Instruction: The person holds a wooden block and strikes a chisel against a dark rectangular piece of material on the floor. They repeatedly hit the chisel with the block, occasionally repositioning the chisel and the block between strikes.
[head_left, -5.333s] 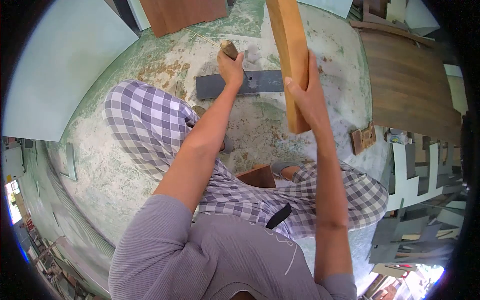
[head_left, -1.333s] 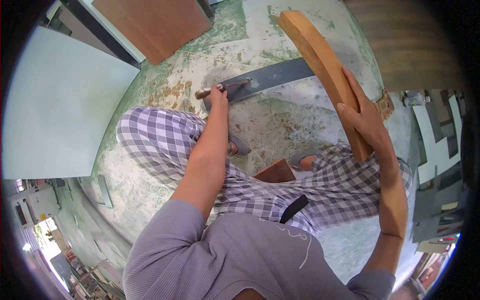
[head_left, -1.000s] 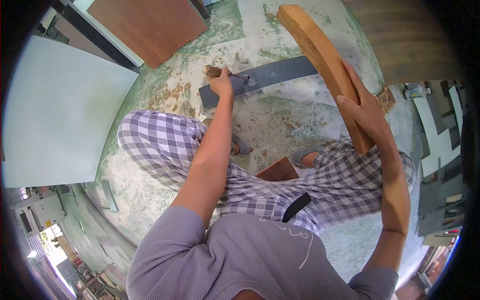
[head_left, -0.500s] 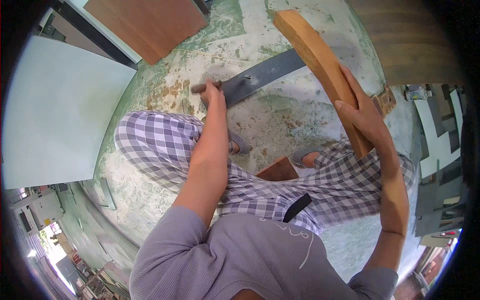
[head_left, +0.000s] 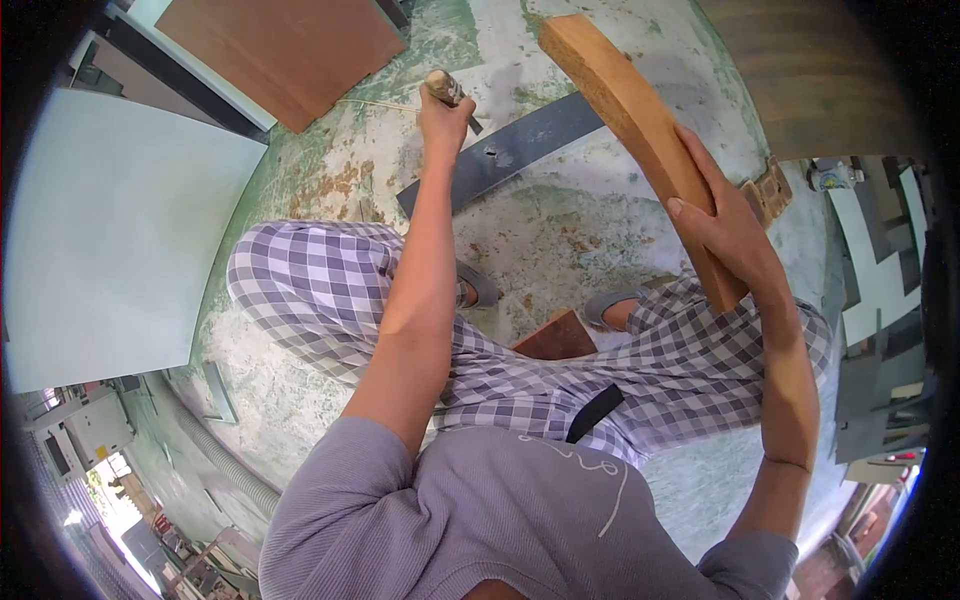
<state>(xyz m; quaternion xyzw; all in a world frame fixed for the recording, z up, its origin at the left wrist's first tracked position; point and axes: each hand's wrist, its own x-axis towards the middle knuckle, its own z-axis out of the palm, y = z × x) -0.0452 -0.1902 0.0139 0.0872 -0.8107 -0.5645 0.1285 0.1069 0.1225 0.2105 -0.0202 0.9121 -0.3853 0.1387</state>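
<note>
Far out, the left hand (head_left: 443,110) grips a wooden-handled tool (head_left: 446,90) just above the dark metal strip (head_left: 500,150) lying on the floor (head_left: 560,225); to the right, the right hand (head_left: 728,232) clasps a slanting wooden plank (head_left: 640,135).

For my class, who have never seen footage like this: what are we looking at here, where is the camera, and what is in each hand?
There is no machine here: a person works with two bare hands. The single picture comes from a camera worn on the head, looking down with a wide, rounded lens, so you see grey sleeves, checked trousers and a dusty floor. The left hand grips a wooden-handled tool just above a dark flat strip lying on the floor. The right hand holds a thick wooden bar, tilted and raised. A small wooden block sits between the legs. Boards lean around the edges.
</note>
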